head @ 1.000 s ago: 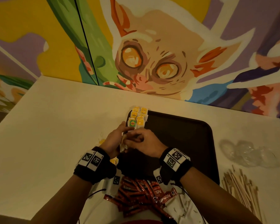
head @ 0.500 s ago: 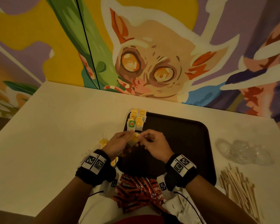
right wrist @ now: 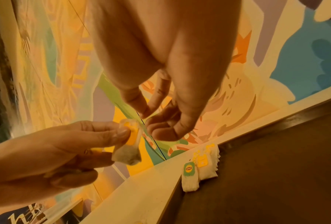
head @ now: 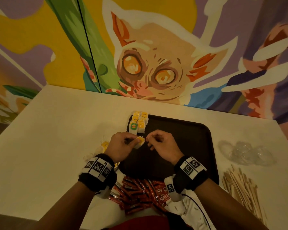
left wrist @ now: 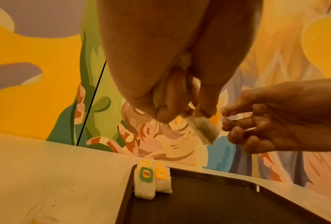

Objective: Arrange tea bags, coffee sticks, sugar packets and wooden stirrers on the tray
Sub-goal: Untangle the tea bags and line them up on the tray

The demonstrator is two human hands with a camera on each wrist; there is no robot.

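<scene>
My left hand (head: 131,142) pinches a tea bag (head: 140,141) with a yellow tag just above the left part of the dark tray (head: 181,138). In the left wrist view the tea bag (left wrist: 206,128) hangs from my fingertips. My right hand (head: 149,139) is close beside it, and in the right wrist view its thumb and forefinger (right wrist: 144,116) pinch the string at the top of the tea bag (right wrist: 130,145). A double row of tea bags (head: 138,122) lies at the tray's far left corner.
Red coffee sticks (head: 140,191) are piled at the tray's near edge, with white sugar packets (head: 193,211) to their right. Wooden stirrers (head: 243,188) lie at the right, behind them crumpled clear plastic (head: 244,153). Loose tea bags (head: 105,145) lie left of the tray.
My hands were pressed together over the tray. They have drawn apart, the right one moving right, and the tea bag with its string now shows between them.
</scene>
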